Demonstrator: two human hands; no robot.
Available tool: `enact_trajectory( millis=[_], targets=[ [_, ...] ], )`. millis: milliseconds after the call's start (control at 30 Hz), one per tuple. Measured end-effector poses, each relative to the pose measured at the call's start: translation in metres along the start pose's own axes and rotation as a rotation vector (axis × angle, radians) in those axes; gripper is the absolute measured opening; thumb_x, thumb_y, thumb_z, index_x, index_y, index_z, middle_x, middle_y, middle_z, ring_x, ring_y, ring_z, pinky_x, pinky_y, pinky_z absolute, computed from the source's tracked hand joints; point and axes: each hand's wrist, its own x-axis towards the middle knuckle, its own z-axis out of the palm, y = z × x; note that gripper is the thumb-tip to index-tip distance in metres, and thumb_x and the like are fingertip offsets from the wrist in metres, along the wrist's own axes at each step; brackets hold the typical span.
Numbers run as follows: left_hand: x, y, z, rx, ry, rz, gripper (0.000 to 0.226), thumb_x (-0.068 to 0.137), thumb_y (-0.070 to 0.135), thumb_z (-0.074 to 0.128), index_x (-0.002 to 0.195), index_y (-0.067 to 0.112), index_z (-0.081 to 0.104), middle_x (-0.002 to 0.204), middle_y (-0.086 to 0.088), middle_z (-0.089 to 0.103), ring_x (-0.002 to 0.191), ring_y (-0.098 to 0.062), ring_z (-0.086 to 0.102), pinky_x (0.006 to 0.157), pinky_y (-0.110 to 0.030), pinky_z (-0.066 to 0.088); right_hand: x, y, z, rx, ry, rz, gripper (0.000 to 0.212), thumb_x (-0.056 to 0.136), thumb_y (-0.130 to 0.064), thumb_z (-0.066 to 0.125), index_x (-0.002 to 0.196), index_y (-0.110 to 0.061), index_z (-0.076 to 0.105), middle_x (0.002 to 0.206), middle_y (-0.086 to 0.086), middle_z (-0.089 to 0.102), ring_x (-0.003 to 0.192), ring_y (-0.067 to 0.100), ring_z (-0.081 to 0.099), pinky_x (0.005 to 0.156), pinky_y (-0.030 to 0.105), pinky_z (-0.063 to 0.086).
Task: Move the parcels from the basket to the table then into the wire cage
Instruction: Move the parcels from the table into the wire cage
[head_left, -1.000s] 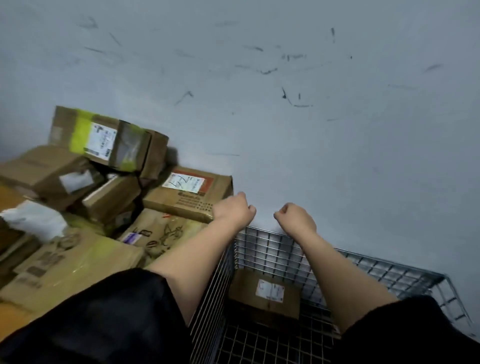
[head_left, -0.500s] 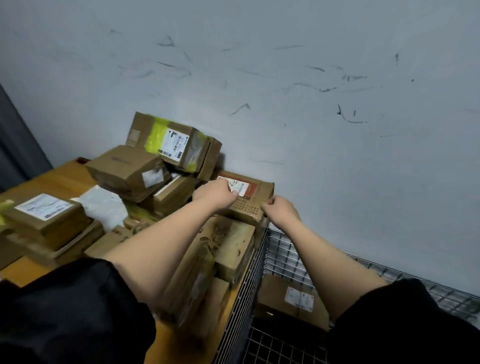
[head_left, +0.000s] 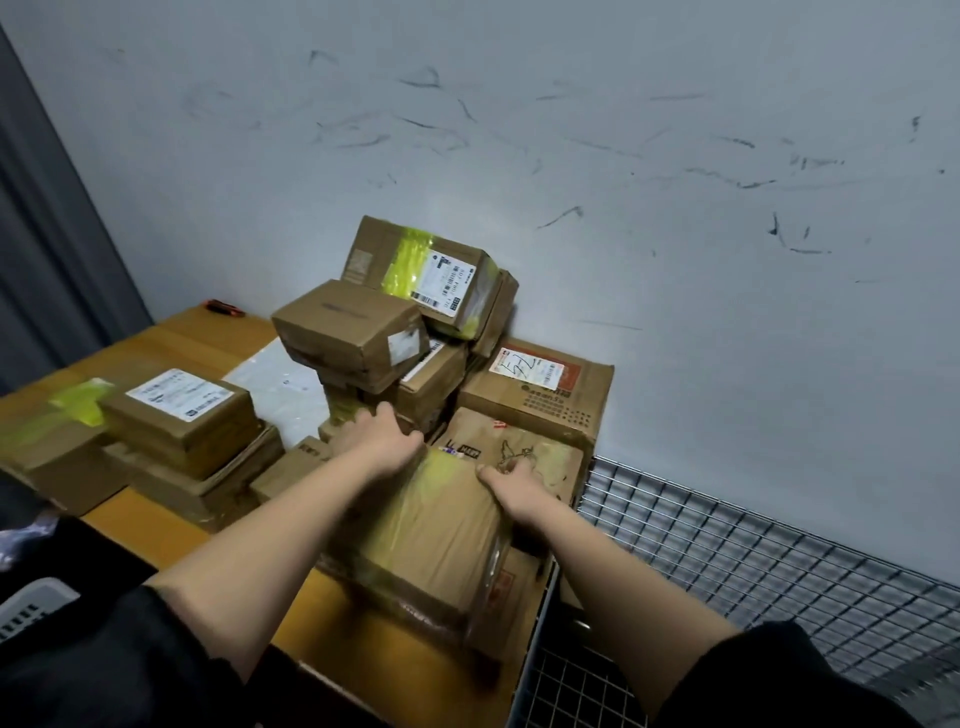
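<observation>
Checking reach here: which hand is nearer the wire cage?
Right. The right hand rests on the tilted parcel just beside the wire cage; the left hand grips that parcel's far-left corner, farther away.

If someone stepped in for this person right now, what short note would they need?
Left hand: grips the far left corner of the yellow-taped parcel at the table's near edge.
Right hand: grips its far right edge.
Other parcels are piled on the table by the wall.
The wire cage stands right of the table; its contents are out of view.
Left: lift this parcel into the cage, then the pile.
</observation>
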Motion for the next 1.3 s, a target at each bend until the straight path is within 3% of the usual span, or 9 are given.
enact_trajectory(
  millis=[100, 300, 467, 733, 867, 967, 1067, 1200, 1300],
  targets=[
    [-0.002, -0.021, 0.005, -0.127, -0.09, -0.06, 0.071, 0.091, 0.053, 0.047, 0.146, 0.012, 0.028, 0.15, -0.018, 0.031, 0.132, -0.036, 0.038, 0.103, -0.041, 0.038, -0.007, 0.001, 0.019, 0.072, 0.047, 0.061, 0.089, 0.091, -0.055, 0.051, 0.154, -0.01, 0.009, 0.158, 0.017, 0.019, 0.141, 0.037, 0.028, 0.116, 0.043, 0.027],
    [0.005, -0.048, 0.014, -0.374, -0.206, -0.137, 0.083, 0.094, 0.047, 0.049, 0.152, 0.005, 0.006, 0.152, -0.019, 0.031, 0.135, -0.035, 0.037, 0.108, -0.036, 0.033, -0.02, 0.009, 0.032, 0.328, 0.115, 0.178, 0.091, 0.09, -0.053, 0.057, 0.153, -0.01, 0.008, 0.155, 0.018, 0.02, 0.14, 0.038, 0.027, 0.112, 0.045, 0.027],
    [0.006, -0.057, 0.014, -0.395, -0.293, -0.154, 0.073, 0.096, 0.051, 0.043, 0.149, 0.004, 0.025, 0.152, -0.016, 0.033, 0.138, -0.032, 0.034, 0.111, -0.038, 0.028, -0.025, 0.016, 0.041, 0.532, 0.04, 0.268, 0.091, 0.089, -0.057, 0.054, 0.153, -0.013, 0.006, 0.152, 0.018, 0.027, 0.136, 0.039, 0.032, 0.111, 0.048, 0.033],
    [0.0, -0.061, 0.013, -0.386, -0.232, -0.135, 0.072, 0.093, 0.05, 0.047, 0.146, 0.003, 0.029, 0.142, -0.017, 0.046, 0.127, -0.034, 0.046, 0.105, -0.037, 0.038, -0.028, 0.013, 0.051, 0.67, 0.021, 0.263, 0.085, 0.087, -0.06, 0.053, 0.15, -0.016, 0.018, 0.142, 0.017, 0.042, 0.126, 0.038, 0.043, 0.104, 0.05, 0.038],
    [-0.009, -0.053, 0.0, -0.313, -0.193, -0.065, 0.064, 0.094, 0.048, 0.046, 0.139, 0.003, 0.04, 0.134, -0.018, 0.053, 0.121, -0.034, 0.05, 0.098, -0.034, 0.04, -0.027, 0.011, 0.038, 0.588, 0.006, 0.213, 0.108, 0.056, -0.077, 0.054, 0.144, -0.018, 0.034, 0.13, 0.014, 0.053, 0.115, 0.035, 0.053, 0.099, 0.048, 0.044],
    [-0.019, -0.044, -0.013, -0.194, -0.16, -0.024, 0.078, 0.091, 0.058, 0.045, 0.146, 0.006, 0.026, 0.139, -0.017, 0.046, 0.124, -0.034, 0.048, 0.099, -0.037, 0.042, -0.048, 0.0, 0.015, 0.513, -0.013, 0.165, 0.074, 0.078, -0.07, 0.049, 0.126, -0.013, 0.051, 0.117, 0.014, 0.062, 0.105, 0.031, 0.06, 0.094, 0.044, 0.049],
    [-0.028, -0.029, -0.021, -0.158, -0.18, 0.044, 0.083, 0.09, 0.061, 0.044, 0.146, 0.006, 0.017, 0.137, -0.016, 0.047, 0.121, -0.033, 0.05, 0.092, -0.036, 0.044, -0.047, 0.01, -0.018, 0.478, 0.013, 0.147, 0.045, 0.096, -0.056, 0.04, 0.104, -0.015, 0.057, 0.093, 0.01, 0.064, 0.082, 0.024, 0.062, 0.067, 0.031, 0.048],
    [-0.038, -0.001, -0.027, -0.235, -0.249, 0.152, 0.089, 0.088, 0.061, 0.049, 0.146, 0.004, 0.013, 0.138, -0.015, 0.048, 0.121, -0.033, 0.051, 0.099, -0.039, 0.044, -0.053, 0.024, -0.06, 0.472, 0.071, 0.156, 0.067, 0.088, -0.062, 0.051, 0.125, -0.006, 0.052, 0.1, 0.014, 0.066, 0.076, 0.024, 0.066, 0.055, 0.027, 0.049],
    [-0.039, 0.024, -0.028, -0.329, -0.3, 0.249, 0.087, 0.087, 0.058, 0.054, 0.146, 0.006, 0.016, 0.137, -0.014, 0.049, 0.119, -0.032, 0.052, 0.101, -0.043, 0.044, -0.056, 0.038, -0.092, 0.501, 0.192, 0.195, 0.116, 0.051, -0.081, 0.065, 0.138, -0.009, 0.039, 0.117, 0.017, 0.062, 0.089, 0.03, 0.068, 0.058, 0.032, 0.052]
  ],
)
